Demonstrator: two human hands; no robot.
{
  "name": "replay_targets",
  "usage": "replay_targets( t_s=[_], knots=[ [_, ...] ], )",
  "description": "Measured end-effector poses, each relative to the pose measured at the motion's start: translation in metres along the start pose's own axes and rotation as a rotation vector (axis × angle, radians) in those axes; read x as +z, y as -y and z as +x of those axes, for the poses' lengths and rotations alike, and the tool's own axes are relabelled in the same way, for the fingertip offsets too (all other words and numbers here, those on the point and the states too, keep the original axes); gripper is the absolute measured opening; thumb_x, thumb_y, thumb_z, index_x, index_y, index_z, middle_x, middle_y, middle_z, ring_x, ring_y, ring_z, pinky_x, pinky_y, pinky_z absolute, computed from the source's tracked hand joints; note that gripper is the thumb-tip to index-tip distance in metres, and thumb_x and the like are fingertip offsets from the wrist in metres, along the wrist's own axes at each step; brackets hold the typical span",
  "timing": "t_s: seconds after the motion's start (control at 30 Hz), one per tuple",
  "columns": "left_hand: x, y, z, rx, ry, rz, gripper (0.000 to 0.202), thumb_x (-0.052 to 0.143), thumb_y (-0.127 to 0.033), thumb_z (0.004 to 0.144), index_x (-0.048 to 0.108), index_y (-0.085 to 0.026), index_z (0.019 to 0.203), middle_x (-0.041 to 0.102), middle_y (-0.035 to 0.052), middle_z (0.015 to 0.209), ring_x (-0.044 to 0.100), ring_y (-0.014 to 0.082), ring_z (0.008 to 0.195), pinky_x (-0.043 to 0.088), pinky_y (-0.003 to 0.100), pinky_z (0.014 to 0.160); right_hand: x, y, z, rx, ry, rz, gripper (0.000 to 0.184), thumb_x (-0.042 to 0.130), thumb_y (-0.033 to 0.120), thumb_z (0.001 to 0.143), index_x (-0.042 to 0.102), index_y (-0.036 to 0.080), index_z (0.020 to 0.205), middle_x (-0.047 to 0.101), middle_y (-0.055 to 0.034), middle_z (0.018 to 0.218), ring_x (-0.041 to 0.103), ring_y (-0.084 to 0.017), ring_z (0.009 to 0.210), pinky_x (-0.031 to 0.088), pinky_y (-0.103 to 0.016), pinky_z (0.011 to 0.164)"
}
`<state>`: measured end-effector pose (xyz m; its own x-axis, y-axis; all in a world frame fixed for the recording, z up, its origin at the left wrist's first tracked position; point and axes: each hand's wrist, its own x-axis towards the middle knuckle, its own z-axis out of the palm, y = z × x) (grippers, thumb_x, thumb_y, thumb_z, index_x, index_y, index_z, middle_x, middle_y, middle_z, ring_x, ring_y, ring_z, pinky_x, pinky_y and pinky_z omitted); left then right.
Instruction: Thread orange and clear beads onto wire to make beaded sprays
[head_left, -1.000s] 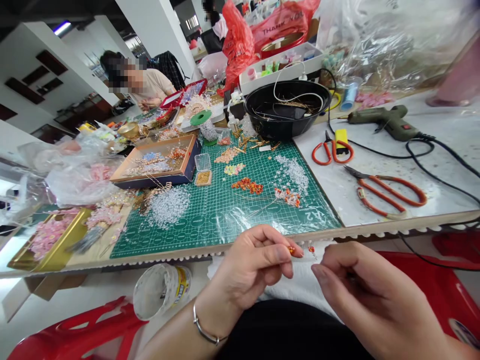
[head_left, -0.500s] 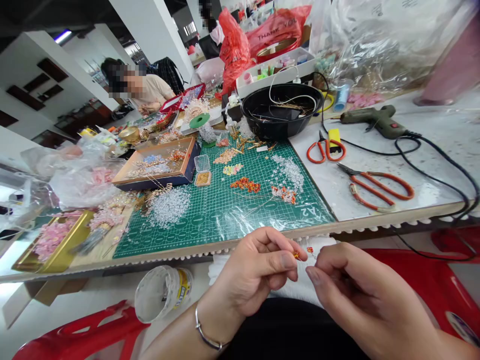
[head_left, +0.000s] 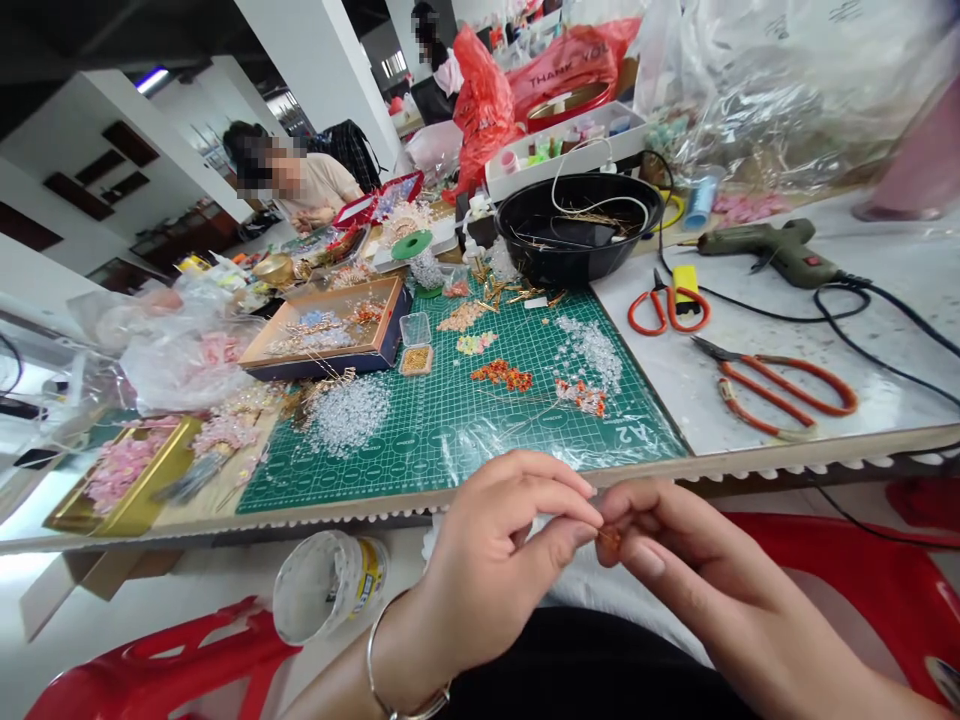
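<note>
Orange beads on a thin wire (head_left: pixel 609 540) are pinched between our fingertips, held in the air just short of the near edge of the green cutting mat (head_left: pixel 442 465), and our fingers hide most of them. Our left hand (head_left: pixel 487 570), with a metal bangle (head_left: pixel 371 680) on its wrist, is curled nearly shut, its thumb and forefinger closed on the beads. Our right hand (head_left: pixel 690 570) is nearly shut too, its fingertips meeting the left ones on the same small piece.

On the mat lie a heap of clear beads (head_left: pixel 346 415) and a cluster of orange bead sprigs (head_left: pixel 501 375), with a navy-sided tray (head_left: pixel 319 368) at its far left corner. Past the mat's far edge sits a black bowl (head_left: pixel 577 250). To the mat's right, on a white tabletop, are orange-handled scissors (head_left: pixel 667 310), larger shears (head_left: pixel 787 390) and a hot glue gun (head_left: pixel 772 250). Below the mat's near edge stands a white plastic tub (head_left: pixel 326 585). Well beyond the mat's left end, a co-worker (head_left: pixel 322 185) sits bent over another tray.
</note>
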<state>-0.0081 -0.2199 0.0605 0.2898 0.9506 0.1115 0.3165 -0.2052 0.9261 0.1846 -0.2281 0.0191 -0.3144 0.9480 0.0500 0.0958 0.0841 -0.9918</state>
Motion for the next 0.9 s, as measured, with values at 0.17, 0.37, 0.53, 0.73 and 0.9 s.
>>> replay_targets(
  t_s=[0.17,0.37,0.53,0.73,0.9],
  knots=[
    [-0.008,0.001,0.001,0.134,0.046,0.134,0.011,0.066,-0.025,0.095,0.074,-0.022,0.088,0.076,0.0047,0.104,0.069,0.0157,0.091,0.054,0.028,0.085,0.002,-0.003,0.005,0.011,0.009,-0.029,0.026,0.058,0.044,0.096,0.063,0.025,0.079,0.068,-0.0027,0.073,0.067,-0.018,0.068,0.05,-0.019,0.045],
    [-0.08,0.038,0.056,-0.067,-0.222,0.713,0.024,0.052,-0.031,0.101,0.074,-0.025,0.107,0.078,0.0028,0.102,0.071,0.0161,0.09,0.055,0.028,0.081,0.003,-0.013,0.002,0.127,0.13,-0.096,0.026,0.056,0.04,0.095,0.058,0.025,0.074,0.058,0.0018,0.06,0.054,-0.014,0.052,0.049,-0.02,0.046],
    [-0.149,0.085,0.118,-0.405,-0.153,1.135,0.025,0.053,-0.028,0.1,0.075,-0.019,0.102,0.076,0.0084,0.104,0.07,0.0254,0.097,0.056,0.039,0.088,0.007,-0.012,0.004,0.107,-0.076,-0.202,0.032,0.069,0.052,0.085,0.06,0.025,0.07,0.051,0.0027,0.052,0.052,-0.015,0.05,0.045,-0.021,0.041],
    [-0.158,0.113,0.145,-0.595,0.031,1.244,0.034,0.062,-0.037,0.098,0.062,-0.018,0.126,0.064,0.0106,0.128,0.066,0.0234,0.108,0.058,0.044,0.092,0.01,-0.012,0.004,0.069,-0.132,-0.264,0.036,0.069,0.058,0.083,0.06,0.026,0.07,0.046,0.0037,0.05,0.049,-0.015,0.05,0.043,-0.021,0.04],
    [-0.157,0.114,0.148,-0.622,0.039,1.252,0.035,0.063,-0.036,0.098,0.062,-0.018,0.127,0.064,0.011,0.129,0.065,0.0243,0.11,0.058,0.045,0.092,0.002,-0.011,-0.003,0.093,0.037,-0.237,0.033,0.061,0.05,0.092,0.058,0.025,0.071,0.051,0.003,0.056,0.049,-0.013,0.05,0.044,-0.019,0.042]
  ],
)
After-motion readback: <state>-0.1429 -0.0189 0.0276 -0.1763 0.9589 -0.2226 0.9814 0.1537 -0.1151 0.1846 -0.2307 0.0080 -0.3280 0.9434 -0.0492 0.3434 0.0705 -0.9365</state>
